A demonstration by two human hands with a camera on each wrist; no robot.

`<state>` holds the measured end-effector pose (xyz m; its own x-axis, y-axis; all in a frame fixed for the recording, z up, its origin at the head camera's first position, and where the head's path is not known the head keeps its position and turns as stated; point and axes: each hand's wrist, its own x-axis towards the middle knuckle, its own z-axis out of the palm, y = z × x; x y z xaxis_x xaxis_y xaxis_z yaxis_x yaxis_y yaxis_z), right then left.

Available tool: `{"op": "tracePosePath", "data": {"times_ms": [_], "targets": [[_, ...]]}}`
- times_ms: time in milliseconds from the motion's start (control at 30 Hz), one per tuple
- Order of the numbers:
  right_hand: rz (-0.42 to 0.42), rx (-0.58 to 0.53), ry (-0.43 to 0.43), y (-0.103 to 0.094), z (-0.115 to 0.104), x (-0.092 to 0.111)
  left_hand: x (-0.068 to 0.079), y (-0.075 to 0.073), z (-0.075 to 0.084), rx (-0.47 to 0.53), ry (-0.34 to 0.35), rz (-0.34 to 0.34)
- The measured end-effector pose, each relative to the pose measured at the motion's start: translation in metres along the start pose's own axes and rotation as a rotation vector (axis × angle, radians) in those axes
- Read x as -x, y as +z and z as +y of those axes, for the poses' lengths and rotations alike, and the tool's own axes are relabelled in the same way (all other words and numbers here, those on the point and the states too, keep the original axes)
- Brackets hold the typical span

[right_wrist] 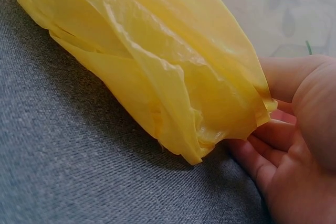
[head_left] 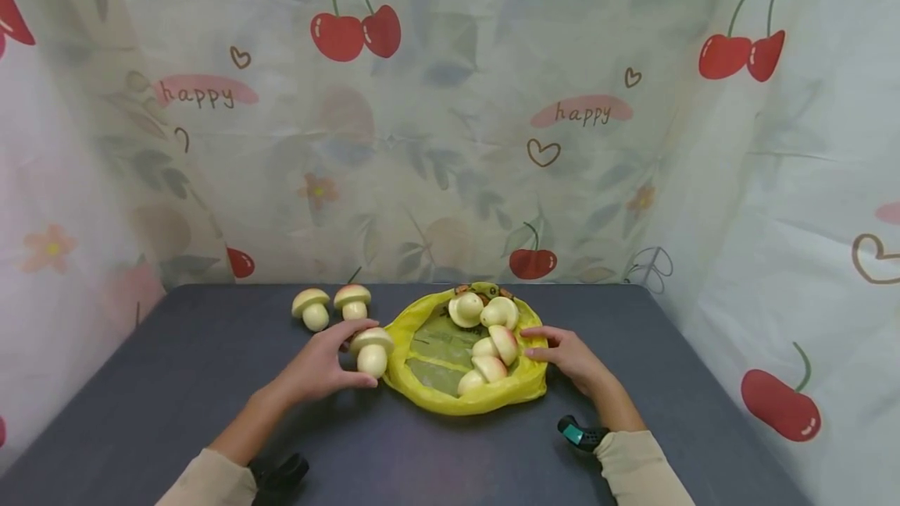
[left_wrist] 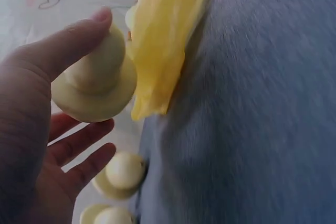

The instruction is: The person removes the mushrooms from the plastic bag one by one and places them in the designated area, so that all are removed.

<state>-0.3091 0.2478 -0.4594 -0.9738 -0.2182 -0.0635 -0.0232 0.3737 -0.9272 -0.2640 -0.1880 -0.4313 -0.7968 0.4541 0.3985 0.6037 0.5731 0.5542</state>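
Note:
My left hand [head_left: 326,361] holds a toy mushroom [head_left: 372,351] between thumb and fingers, just left of a yellow plastic bag [head_left: 464,404]. In the left wrist view the mushroom [left_wrist: 94,85] has its stem up against the thumb. The bag lies open with its rim rolled down, and several mushrooms [head_left: 488,369] rest inside along its far and right sides. At the bag's right rim, my right hand [head_left: 573,359] pinches the plastic. Close up in the right wrist view, the yellow film [right_wrist: 210,87] runs between thumb and fingers, partly hiding the fingertips.
Two more mushrooms, one pale [head_left: 311,309] and one with a reddish cap [head_left: 353,301], stand on the dark grey table [head_left: 436,463] beyond my left hand. A printed curtain [head_left: 436,139] hangs behind the table and at both sides.

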Motion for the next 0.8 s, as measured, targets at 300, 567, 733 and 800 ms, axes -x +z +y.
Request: {"op": "tracePosePath", "data": {"times_ms": [300, 567, 733, 800], "targets": [[-0.006, -0.001, -0.015, -0.001, 0.002, 0.0, 0.027, -0.017, -0.02, -0.019, -0.122, -0.024], [-0.004, -0.002, -0.012, 0.0, -0.003, 0.002, 0.047, -0.038, -0.041, -0.037, -0.226, -0.047], [0.002, -0.007, -0.015, 0.0, 0.002, -0.002, 0.055, -0.053, -0.052, -0.101, -0.23, -0.014], [-0.002, -0.006, -0.013, 0.0, 0.001, -0.001, 0.058, -0.059, -0.057, -0.145, -0.236, 0.002]]}}
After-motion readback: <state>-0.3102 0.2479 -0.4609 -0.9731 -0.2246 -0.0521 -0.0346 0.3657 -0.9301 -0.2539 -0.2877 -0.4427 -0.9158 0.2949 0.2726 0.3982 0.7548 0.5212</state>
